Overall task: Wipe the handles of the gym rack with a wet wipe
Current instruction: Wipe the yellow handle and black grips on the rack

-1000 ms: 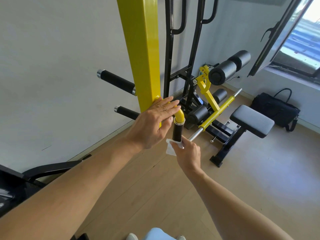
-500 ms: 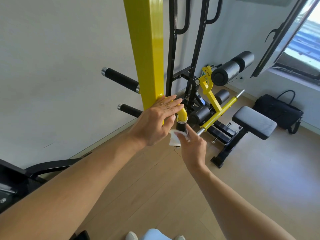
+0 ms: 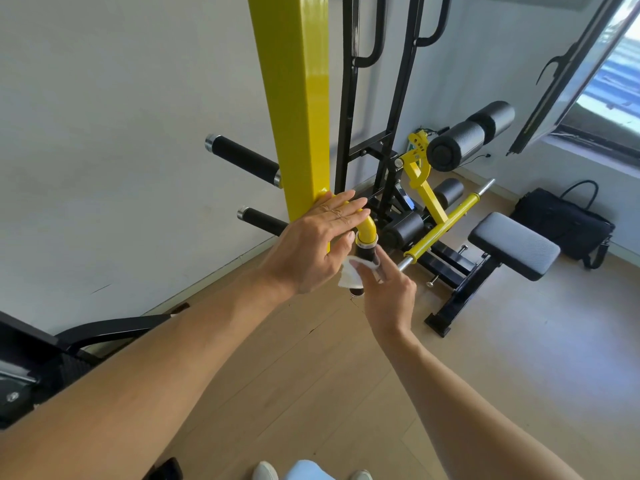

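Against pale wall and wood floor, the black handle (image 3: pixel 367 253) hangs vertically, wrapped by the right hand's (image 3: pixel 389 292) fingers clamping the wet wipe (image 3: pixel 350 277) (left hand (image 3: pixel 313 245) flat, fingers straight, just above).

The rack post (image 3: pixel 294 109) stands at 12 o'clock, two pegs (image 3: pixel 242 159) jutting toward 9 o'clock. The left hand (image 3: pixel 311 244) lies against its base; the handle (image 3: pixel 367 251) hangs just at 3 o'clock of it. The bench (image 3: pixel 512 244) sits further toward 3 o'clock, a bag (image 3: pixel 564 223) behind it.
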A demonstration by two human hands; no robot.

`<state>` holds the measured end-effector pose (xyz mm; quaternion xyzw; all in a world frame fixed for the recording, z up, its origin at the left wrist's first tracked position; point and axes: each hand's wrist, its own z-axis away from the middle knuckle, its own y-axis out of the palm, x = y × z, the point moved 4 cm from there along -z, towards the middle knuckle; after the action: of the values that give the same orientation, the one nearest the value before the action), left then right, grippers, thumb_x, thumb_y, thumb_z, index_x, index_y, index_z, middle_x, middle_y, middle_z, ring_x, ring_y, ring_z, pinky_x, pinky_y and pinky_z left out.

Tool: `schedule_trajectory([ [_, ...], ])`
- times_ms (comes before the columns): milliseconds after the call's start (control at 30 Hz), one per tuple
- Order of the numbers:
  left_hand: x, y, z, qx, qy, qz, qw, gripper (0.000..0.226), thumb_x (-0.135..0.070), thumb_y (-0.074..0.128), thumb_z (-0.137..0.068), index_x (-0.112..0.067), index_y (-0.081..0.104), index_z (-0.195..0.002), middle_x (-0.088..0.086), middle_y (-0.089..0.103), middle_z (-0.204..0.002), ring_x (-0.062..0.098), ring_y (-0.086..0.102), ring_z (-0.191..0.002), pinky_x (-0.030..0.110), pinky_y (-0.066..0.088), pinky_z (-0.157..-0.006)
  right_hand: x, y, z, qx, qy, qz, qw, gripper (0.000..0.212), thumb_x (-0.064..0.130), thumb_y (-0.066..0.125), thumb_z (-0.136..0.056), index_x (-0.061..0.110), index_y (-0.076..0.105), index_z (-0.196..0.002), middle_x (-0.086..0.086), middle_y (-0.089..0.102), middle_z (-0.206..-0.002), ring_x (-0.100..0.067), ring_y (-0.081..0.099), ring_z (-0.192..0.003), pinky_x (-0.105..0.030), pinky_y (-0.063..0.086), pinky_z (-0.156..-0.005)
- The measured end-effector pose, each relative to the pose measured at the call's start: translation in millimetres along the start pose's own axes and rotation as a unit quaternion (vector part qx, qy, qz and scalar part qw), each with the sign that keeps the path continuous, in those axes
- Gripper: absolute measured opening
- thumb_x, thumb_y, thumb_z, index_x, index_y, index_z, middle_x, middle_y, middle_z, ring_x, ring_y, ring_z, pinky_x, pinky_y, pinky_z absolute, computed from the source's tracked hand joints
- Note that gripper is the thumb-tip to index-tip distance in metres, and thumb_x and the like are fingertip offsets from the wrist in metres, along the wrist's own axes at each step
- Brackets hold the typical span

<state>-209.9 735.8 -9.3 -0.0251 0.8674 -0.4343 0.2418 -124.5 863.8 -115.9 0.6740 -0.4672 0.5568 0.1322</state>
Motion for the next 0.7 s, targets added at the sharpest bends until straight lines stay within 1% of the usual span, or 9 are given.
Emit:
schedule_trajectory([
  [67,0,1,1,-0.005,0.004,-0.005,1.0,0.041,-0.013,0.05,-0.102,-0.011,0.055,-0.143,0.003,0.051,-0.152,0.012,0.033,-0.149,0.033,0.019,-0.126,4,3,-2,0.006,-0.012,-0.018,1.0,0.05,0.024,0.076,-0.086,0.029,0.062,-0.134,0.015,0.073,-0.1,-0.001,0.065,-0.078,-0.012,0.051,-0.069],
  [133,0,1,1,-0.007,0.01,-0.014,1.0,0.043,-0.008,0.048,-0.1,-0.009,0.055,-0.142,0.004,0.052,-0.151,0.014,0.035,-0.149,0.032,0.019,-0.126,-13,12,3,0.073,0.022,0.007,0.997,0.042,0.028,0.074,-0.087,0.033,0.065,-0.128,0.012,0.074,-0.094,-0.01,0.067,-0.08,-0.022,0.05,-0.066],
  [200,1,0,0,-0.004,0.008,-0.02,1.0,0.046,-0.004,0.047,-0.098,-0.009,0.055,-0.143,0.004,0.052,-0.151,0.015,0.035,-0.149,0.029,0.017,-0.126,-35,20,12,0.144,0.064,0.076,0.985,0.028,0.03,0.073,-0.088,0.024,0.067,-0.115,0.008,0.069,-0.085,-0.022,0.067,-0.082,-0.027,0.044,-0.063],
  [233,1,0,-1,-0.003,0.007,-0.023,1.0,0.048,-0.002,0.047,-0.097,-0.009,0.054,-0.143,0.004,0.052,-0.151,0.015,0.035,-0.149,0.028,0.017,-0.126,-40,21,13,0.153,0.078,0.09,0.981,0.026,0.029,0.073,-0.088,0.02,0.066,-0.111,0.007,0.066,-0.084,-0.025,0.066,-0.082,-0.028,0.043,-0.062],
  [333,1,0,-2,-0.003,0.007,-0.022,1.0,0.051,0.004,0.047,-0.094,-0.009,0.054,-0.143,0.004,0.052,-0.151,0.015,0.035,-0.149,0.031,0.018,-0.126,-12,11,0,0.086,0.026,0.027,0.996,0.028,0.032,0.076,-0.085,0.024,0.068,-0.111,0.013,0.068,-0.082,-0.018,0.065,-0.078,-0.029,0.047,-0.064],
  [433,0,3,-1,-0.008,0.005,-0.019,1.0,0.051,0.003,0.046,-0.094,-0.009,0.054,-0.143,0.004,0.051,-0.151,0.015,0.034,-0.149,0.034,0.02,-0.126,23,-2,-16,0.034,-0.016,-0.064,0.997,0.029,0.03,0.074,-0.087,0.034,0.068,-0.115,0.016,0.07,-0.084,-0.007,0.064,-0.079,-0.017,0.049,-0.07],
  [500,0,3,-1,-0.01,0.004,-0.022,1.0,0.051,0.002,0.046,-0.094,-0.009,0.054,-0.143,0.004,0.052,-0.151,0.015,0.035,-0.149,0.034,0.02,-0.126,19,0,-14,0.04,-0.019,-0.052,0.998,0.033,0.028,0.074,-0.088,0.032,0.067,-0.12,0.019,0.07,-0.088,-0.004,0.064,-0.081,-0.015,0.049,-0.071],
  [600,0,1,-1,-0.008,0.005,-0.022,1.0,0.05,0.001,0.047,-0.095,-0.009,0.054,-0.143,0.004,0.052,-0.15,0.016,0.036,-0.148,0.031,0.018,-0.126,-17,12,2,0.106,0.025,0.032,0.994,0.029,0.032,0.074,-0.087,0.029,0.068,-0.115,0.013,0.07,-0.086,-0.016,0.066,-0.08,-0.028,0.048,-0.067],
  [700,-1,0,0,-0.001,0.008,-0.024,1.0,0.05,0.002,0.049,-0.095,-0.009,0.054,-0.143,0.004,0.052,-0.151,0.014,0.035,-0.149,0.03,0.018,-0.126,-14,10,1,0.095,0.042,0.014,0.994,0.031,0.036,0.074,-0.086,0.028,0.068,-0.115,0.016,0.069,-0.088,-0.014,0.065,-0.083,-0.027,0.048,-0.069],
])
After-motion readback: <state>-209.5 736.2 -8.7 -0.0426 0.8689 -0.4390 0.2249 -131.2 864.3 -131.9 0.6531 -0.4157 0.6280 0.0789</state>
